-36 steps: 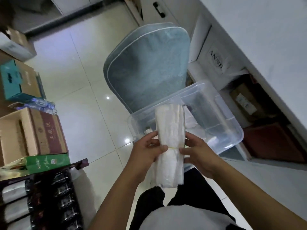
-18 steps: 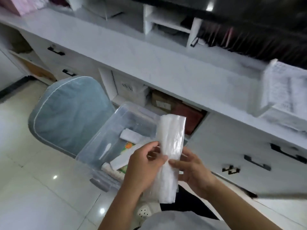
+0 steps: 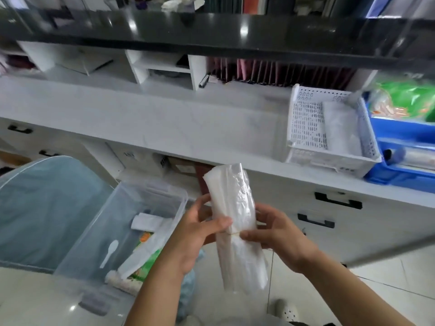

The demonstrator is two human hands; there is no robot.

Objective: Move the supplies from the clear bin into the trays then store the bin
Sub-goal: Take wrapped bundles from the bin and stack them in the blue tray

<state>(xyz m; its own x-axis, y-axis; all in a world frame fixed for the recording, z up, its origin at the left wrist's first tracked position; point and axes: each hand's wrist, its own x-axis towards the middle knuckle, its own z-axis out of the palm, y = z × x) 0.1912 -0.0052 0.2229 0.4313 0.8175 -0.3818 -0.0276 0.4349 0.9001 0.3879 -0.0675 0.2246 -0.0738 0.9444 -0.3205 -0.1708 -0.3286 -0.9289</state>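
Observation:
Both hands hold a rolled bundle of clear plastic bags (image 3: 233, 203), bound with a thin rubber band, upright in front of me. My left hand (image 3: 195, 234) grips its left side and my right hand (image 3: 275, 234) pinches its right side at the band. The clear bin (image 3: 162, 196) sits low at the left on a chair, holding a white plastic spoon (image 3: 109, 252), white packets and a green-printed packet (image 3: 143, 262). A white perforated tray (image 3: 306, 123) with a clear bag bundle in it stands on the counter at the right, next to a blue tray (image 3: 404, 137).
A white counter (image 3: 164, 121) runs across the view, with cubby shelves behind and a black shelf above. Drawers with black handles (image 3: 337, 201) sit under the counter. A grey-blue cushioned chair (image 3: 42, 208) is at the left. A white shoe (image 3: 286, 309) is on the tiled floor.
My view has swung from the floor and chair up to the counter and trays. Both hands keep holding the bag bundle, now above the right edge of the bin.

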